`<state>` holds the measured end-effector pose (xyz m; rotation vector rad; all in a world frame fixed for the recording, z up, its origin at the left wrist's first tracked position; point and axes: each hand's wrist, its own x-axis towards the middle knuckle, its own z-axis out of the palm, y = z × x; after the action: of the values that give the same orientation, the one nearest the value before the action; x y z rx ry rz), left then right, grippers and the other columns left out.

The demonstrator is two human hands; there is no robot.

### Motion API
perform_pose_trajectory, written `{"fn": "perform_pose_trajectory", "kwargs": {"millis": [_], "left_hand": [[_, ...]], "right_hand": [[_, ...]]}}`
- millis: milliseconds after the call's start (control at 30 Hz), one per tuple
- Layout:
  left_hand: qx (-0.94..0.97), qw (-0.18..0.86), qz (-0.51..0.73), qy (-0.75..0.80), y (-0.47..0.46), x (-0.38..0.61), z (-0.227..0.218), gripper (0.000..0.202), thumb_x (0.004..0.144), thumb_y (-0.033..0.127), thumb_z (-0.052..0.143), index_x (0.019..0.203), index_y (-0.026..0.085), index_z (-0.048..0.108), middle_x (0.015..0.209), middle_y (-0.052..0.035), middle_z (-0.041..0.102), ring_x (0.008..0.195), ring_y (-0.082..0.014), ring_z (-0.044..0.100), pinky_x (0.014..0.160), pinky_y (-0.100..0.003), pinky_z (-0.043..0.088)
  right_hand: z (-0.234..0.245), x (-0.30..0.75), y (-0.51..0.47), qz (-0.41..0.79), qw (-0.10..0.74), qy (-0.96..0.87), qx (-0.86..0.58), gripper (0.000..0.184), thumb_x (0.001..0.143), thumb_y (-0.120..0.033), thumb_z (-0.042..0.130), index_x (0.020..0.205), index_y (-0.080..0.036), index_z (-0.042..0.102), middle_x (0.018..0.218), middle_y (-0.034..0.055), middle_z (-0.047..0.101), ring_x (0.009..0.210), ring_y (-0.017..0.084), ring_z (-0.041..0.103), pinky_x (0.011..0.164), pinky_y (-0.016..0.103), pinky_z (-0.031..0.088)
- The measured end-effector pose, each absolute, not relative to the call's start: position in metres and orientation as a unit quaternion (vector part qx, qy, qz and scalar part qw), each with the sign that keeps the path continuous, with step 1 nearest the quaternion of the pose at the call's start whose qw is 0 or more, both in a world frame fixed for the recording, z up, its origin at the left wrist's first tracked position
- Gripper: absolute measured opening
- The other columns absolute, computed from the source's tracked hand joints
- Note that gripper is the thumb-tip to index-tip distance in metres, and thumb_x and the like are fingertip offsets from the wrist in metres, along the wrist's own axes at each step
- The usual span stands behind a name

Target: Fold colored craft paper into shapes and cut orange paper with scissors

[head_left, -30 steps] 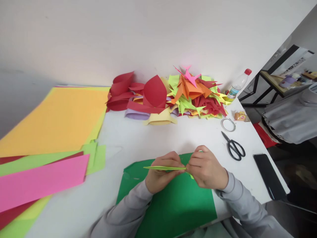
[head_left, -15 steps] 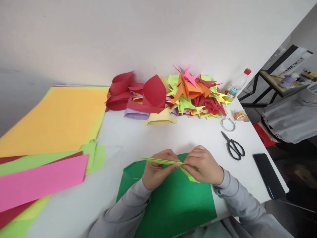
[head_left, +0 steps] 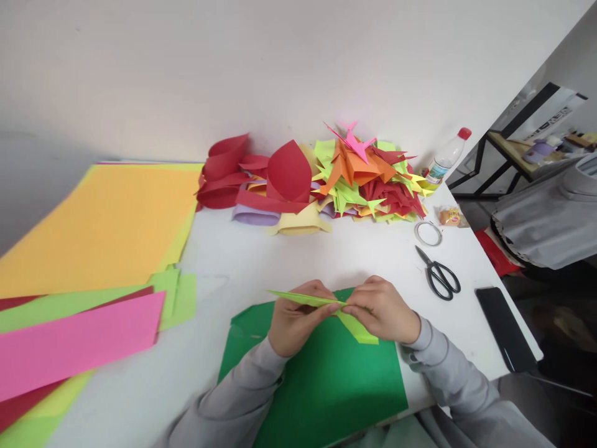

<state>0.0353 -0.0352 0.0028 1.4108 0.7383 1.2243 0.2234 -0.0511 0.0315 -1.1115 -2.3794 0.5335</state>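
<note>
A folded piece of lime-green paper [head_left: 358,327] is held between my two hands. My left hand [head_left: 299,318] pinches it between thumb and fingers, and a thin pointed part sticks out past these fingers to the left. At the paper's middle, my right hand [head_left: 383,309] grips it with thumb and fingertips closed, close to the left thumb. A wider flap hangs down below the right fingers. Both hands are above a green sheet [head_left: 336,379] lying on the white table. Part of the folds is hidden by my fingers.
Large orange sheets [head_left: 107,224] and pink strips [head_left: 84,339] lie at left. Against the wall are red curled papers [head_left: 289,174] and a heap of folded paper shapes [head_left: 359,171]. At right are a bottle [head_left: 441,163], tape roll [head_left: 428,234], black scissors [head_left: 438,274] and a phone [head_left: 506,330].
The lime-green paper has tilted in my hands, so more of the left part's surface and more of the hanging flap show. Both hands stay in nearly the same place.
</note>
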Motion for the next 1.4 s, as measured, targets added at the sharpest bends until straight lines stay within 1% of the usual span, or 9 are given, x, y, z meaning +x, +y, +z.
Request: {"fn": "perform_pose_trajectory", "kwargs": {"millis": [167,333,533,600,767,933,1033,1200,1400], "left_hand": [[0.557,0.535,0.545,0.327,-0.029,0.028,-0.008,0.008,0.075,0.02,0.074,0.067,0.018,0.074,0.063,-0.0029,0.065,0.059,-0.0149,0.06,0.053,-0.027,0.048],[0.556,0.546,0.532,0.33,-0.025,0.021,-0.014,0.009,0.076,0.021,0.073,0.068,0.018,0.074,0.065,-0.0031,0.066,0.062,-0.0157,0.059,0.055,-0.029,0.048],[0.563,0.547,0.527,0.325,-0.028,0.025,-0.012,0.008,0.076,0.02,0.074,0.068,0.017,0.074,0.064,-0.0039,0.066,0.06,-0.0153,0.059,0.054,-0.028,0.047],[0.564,0.55,0.523,0.326,-0.03,0.026,-0.011,0.007,0.076,0.02,0.073,0.069,0.018,0.074,0.065,-0.0034,0.066,0.06,-0.0149,0.059,0.054,-0.027,0.047],[0.561,0.552,0.526,0.321,-0.032,0.027,-0.011,0.008,0.077,0.019,0.073,0.069,0.018,0.074,0.064,-0.0034,0.066,0.06,-0.015,0.06,0.054,-0.027,0.048],[0.556,0.558,0.527,0.318,-0.031,0.028,-0.011,0.009,0.076,0.02,0.073,0.067,0.017,0.075,0.064,-0.0041,0.067,0.06,-0.0153,0.061,0.054,-0.027,0.049],[0.532,0.567,0.536,0.329,-0.03,0.029,-0.009,0.008,0.073,0.021,0.075,0.066,0.017,0.075,0.062,-0.004,0.066,0.058,-0.0156,0.06,0.052,-0.028,0.049],[0.484,0.562,0.571,0.351,-0.025,0.028,0.0,0.013,0.068,0.023,0.077,0.057,0.017,0.071,0.056,-0.0023,0.063,0.053,-0.0144,0.058,0.047,-0.026,0.046],[0.483,0.556,0.574,0.358,-0.023,0.028,0.003,0.014,0.067,0.023,0.077,0.056,0.016,0.071,0.055,-0.0025,0.064,0.051,-0.0142,0.057,0.045,-0.026,0.047]], "right_hand": [[0.026,0.226,-0.049,0.209,0.243,-0.845,-0.428,0.029,0.095,-0.032,0.053,0.072,-0.019,0.063,0.062,-0.0013,0.064,0.059,0.011,0.057,0.068,0.025,0.041],[0.026,0.227,-0.048,0.211,0.24,-0.841,-0.436,0.028,0.094,-0.031,0.055,0.07,-0.019,0.063,0.061,-0.0018,0.062,0.057,0.011,0.055,0.066,0.024,0.041],[0.027,0.223,-0.049,0.212,0.241,-0.836,-0.445,0.017,0.088,-0.035,0.064,0.084,-0.018,0.067,0.071,0.0,0.066,0.065,0.012,0.059,0.067,0.024,0.042],[0.026,0.222,-0.05,0.207,0.246,-0.836,-0.444,0.02,0.09,-0.037,0.062,0.087,-0.018,0.067,0.074,0.0009,0.067,0.067,0.013,0.06,0.068,0.024,0.043],[0.024,0.222,-0.049,0.201,0.247,-0.842,-0.435,0.032,0.097,-0.038,0.05,0.077,-0.018,0.065,0.066,0.0,0.063,0.062,0.012,0.057,0.065,0.024,0.041],[0.023,0.222,-0.049,0.215,0.267,-0.838,-0.424,0.039,0.098,-0.041,0.046,0.073,-0.018,0.064,0.062,-0.0006,0.062,0.059,0.011,0.056,0.067,0.024,0.041],[0.024,0.222,-0.048,0.224,0.269,-0.834,-0.427,0.039,0.098,-0.04,0.047,0.073,-0.018,0.066,0.06,-0.0009,0.062,0.058,0.01,0.055,0.066,0.023,0.042],[0.024,0.223,-0.047,0.232,0.296,-0.814,-0.443,0.041,0.096,-0.044,0.05,0.069,-0.018,0.066,0.058,-0.0006,0.06,0.055,0.011,0.053,0.058,0.021,0.04],[0.022,0.223,-0.046,0.246,0.293,-0.808,-0.449,0.039,0.094,-0.047,0.052,0.07,-0.018,0.066,0.06,-0.001,0.059,0.055,0.01,0.052,0.056,0.021,0.039]]}}
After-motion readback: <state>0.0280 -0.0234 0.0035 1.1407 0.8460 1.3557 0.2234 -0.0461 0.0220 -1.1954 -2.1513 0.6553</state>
